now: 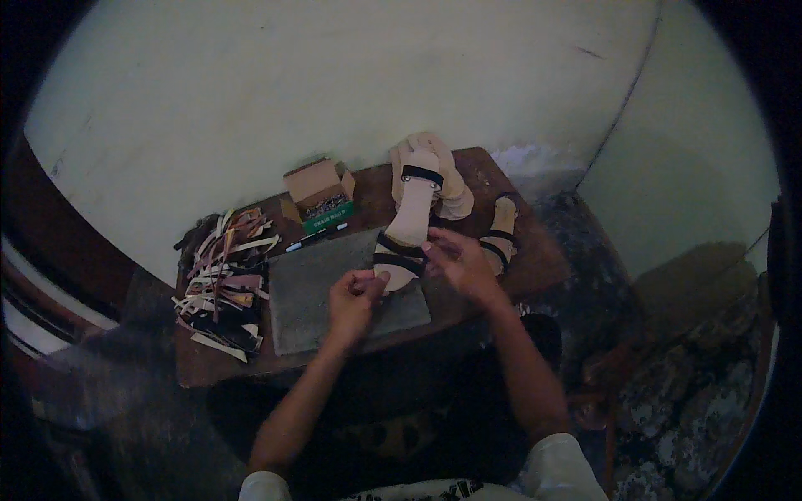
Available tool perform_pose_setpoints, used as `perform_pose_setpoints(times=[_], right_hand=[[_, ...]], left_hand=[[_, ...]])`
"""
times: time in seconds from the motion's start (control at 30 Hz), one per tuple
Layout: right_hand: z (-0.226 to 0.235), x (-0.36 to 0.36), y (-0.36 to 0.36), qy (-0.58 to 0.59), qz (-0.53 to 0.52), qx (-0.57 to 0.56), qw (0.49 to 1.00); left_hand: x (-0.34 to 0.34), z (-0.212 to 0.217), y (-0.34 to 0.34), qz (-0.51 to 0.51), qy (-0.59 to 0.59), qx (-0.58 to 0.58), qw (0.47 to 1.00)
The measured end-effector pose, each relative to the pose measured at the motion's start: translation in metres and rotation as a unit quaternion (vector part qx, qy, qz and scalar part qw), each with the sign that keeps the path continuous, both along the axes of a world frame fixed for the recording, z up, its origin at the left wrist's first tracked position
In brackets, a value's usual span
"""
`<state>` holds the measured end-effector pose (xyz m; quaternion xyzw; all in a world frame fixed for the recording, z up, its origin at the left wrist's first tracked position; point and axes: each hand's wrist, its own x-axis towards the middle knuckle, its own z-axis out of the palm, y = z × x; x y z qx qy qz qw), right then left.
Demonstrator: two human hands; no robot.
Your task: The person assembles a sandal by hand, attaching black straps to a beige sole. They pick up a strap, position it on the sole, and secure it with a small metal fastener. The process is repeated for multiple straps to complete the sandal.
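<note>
A beige flat sandal [411, 213] with black straps lies tilted over the grey slab [305, 292], its toe end toward me. One strap with small metal fittings crosses its far end, and two more cross near the toe. My left hand [352, 302] pinches the toe edge on the left, thumb on top. From the right, my right hand [466, 265] grips the side of the sandal where the black straps meet the sole. The fingers under the sole are hidden.
Behind the sandal is a stack of beige soles [455, 196]. A second sandal [503, 224] lies to the right. An open cardboard box [328, 219] of small metal pieces and a marker [316, 238] sit behind the slab. Loose strips [225, 280] heap at the wooden table's left.
</note>
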<state>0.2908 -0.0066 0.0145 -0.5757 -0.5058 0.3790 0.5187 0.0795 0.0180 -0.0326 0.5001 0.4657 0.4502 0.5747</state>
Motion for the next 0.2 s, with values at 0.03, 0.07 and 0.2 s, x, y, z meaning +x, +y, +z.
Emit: perform_pose_setpoints(times=[0.03,0.07,0.2], right_hand=[[0.000,-0.002,-0.002,0.002,-0.013,0.017,1.000],[-0.001,-0.001,-0.004,0.004,-0.026,0.033,0.999],[0.008,0.021,-0.007,0.020,-0.055,0.018,0.998]], left_hand=[[0.007,0.000,0.001,-0.005,-0.025,-0.007,1.000],[0.014,0.002,0.001,-0.011,-0.049,-0.016,0.999],[0.051,0.001,-0.003,-0.001,-0.102,-0.105,0.989]])
